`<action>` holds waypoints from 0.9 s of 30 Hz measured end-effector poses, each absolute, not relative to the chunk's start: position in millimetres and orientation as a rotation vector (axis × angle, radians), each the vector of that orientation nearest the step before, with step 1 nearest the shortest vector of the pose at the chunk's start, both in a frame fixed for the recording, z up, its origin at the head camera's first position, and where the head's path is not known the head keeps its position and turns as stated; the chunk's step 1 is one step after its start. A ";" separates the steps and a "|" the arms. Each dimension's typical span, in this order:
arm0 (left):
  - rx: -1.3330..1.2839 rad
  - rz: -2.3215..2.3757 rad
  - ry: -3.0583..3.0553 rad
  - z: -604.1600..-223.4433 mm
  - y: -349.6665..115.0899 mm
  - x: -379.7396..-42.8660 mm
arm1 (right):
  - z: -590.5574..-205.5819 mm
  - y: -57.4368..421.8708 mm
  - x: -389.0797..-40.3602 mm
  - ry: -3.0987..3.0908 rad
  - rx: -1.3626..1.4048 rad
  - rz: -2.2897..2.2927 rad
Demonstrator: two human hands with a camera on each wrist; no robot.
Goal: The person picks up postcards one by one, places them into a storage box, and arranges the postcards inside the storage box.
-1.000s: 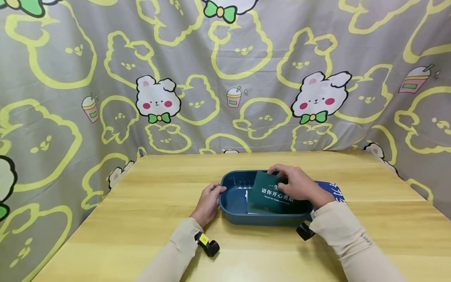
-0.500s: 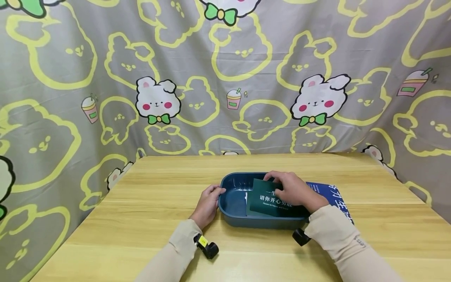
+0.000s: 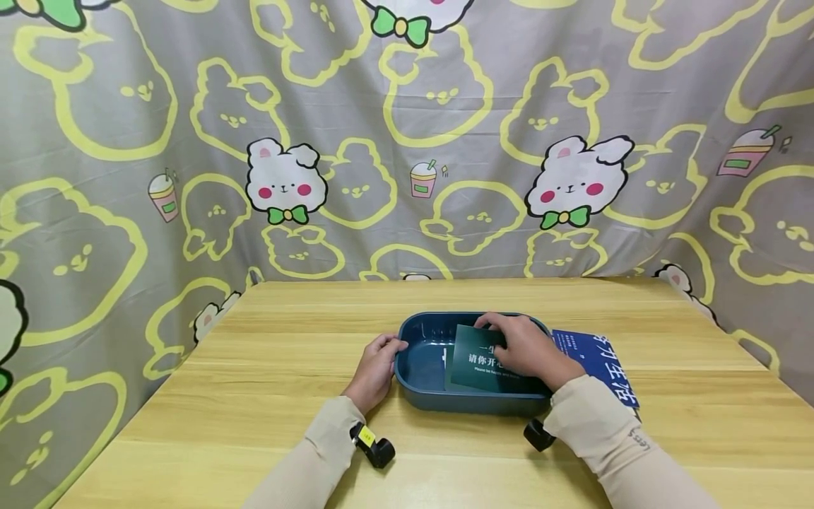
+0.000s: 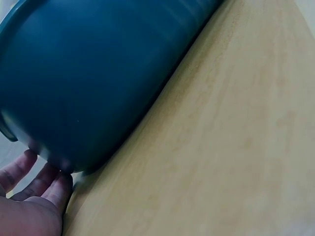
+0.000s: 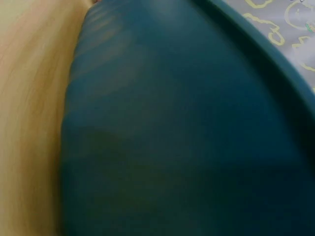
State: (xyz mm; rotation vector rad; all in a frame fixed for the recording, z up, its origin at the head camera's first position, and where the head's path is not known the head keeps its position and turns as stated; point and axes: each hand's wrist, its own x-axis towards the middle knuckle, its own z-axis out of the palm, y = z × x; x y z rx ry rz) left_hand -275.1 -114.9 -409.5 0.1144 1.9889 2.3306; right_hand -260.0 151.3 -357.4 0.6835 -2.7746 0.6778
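Note:
A dark blue-green oblong plastic basin (image 3: 470,404) stands on the table. My left hand (image 3: 375,371) holds its left end, with a fingertip over the rim; in the left wrist view, fingers (image 4: 56,189) touch the outer wall. My right hand (image 3: 531,350) reaches in from the right and pinches the far edge of a thin green notebook (image 3: 477,378) with white lettering. It lies slanted inside the basin. Beneath it shows the edge of another flat item, mostly covered. In the right wrist view, the basin wall (image 5: 172,123) fills most of the frame and hides the right hand.
A blue notebook (image 3: 588,353) with white lettering lies on the wooden table (image 3: 254,417), right of the basin and partly behind the right forearm. A patterned grey curtain (image 3: 356,113) hangs behind the table. Each wrist carries a small black camera (image 3: 381,452).
The right hand has brought the green notebook lower into the basin and slightly left. More of the blue notebook shows beside the right arm. The left hand stays at the basin's end.

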 end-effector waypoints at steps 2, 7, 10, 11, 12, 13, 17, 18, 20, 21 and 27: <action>0.111 2.338 1.990 -409.6 -114.7 -274.9 | -358.7 151.0 -260.9 -2.777 0.682 0.669; 0.094 2.345 1.996 -409.0 -114.3 -274.4 | -360.8 150.5 -262.2 -2.801 0.668 0.677; 0.090 2.347 1.996 -408.1 -114.3 -273.6 | -361.3 149.7 -261.9 -2.818 0.655 0.656; 0.087 2.348 1.996 -407.8 -114.4 -273.3 | -361.5 149.5 -261.9 -2.827 0.650 0.643; 0.083 2.346 1.997 -407.7 -114.5 -273.0 | -361.6 149.1 -261.8 -2.834 0.647 0.629; 0.083 2.343 1.999 -407.3 -114.3 -273.0 | -361.6 148.9 -261.6 -2.843 0.643 0.617; 0.078 2.336 2.000 -406.4 -113.8 -273.3 | -361.8 149.2 -261.3 -2.869 0.641 0.558; 0.082 2.333 2.000 -406.2 -113.7 -273.6 | -361.9 149.2 -261.1 -2.874 0.641 0.543; 0.086 2.329 2.001 -406.1 -113.6 -273.8 | -362.5 149.3 -261.1 -2.881 0.648 0.508; 0.084 2.329 2.000 -406.2 -113.6 -273.9 | -362.9 149.3 -261.0 -2.884 0.651 0.493; 0.083 2.320 2.001 -406.1 -114.2 -272.9 | -364.7 148.3 -261.3 -2.900 0.669 0.444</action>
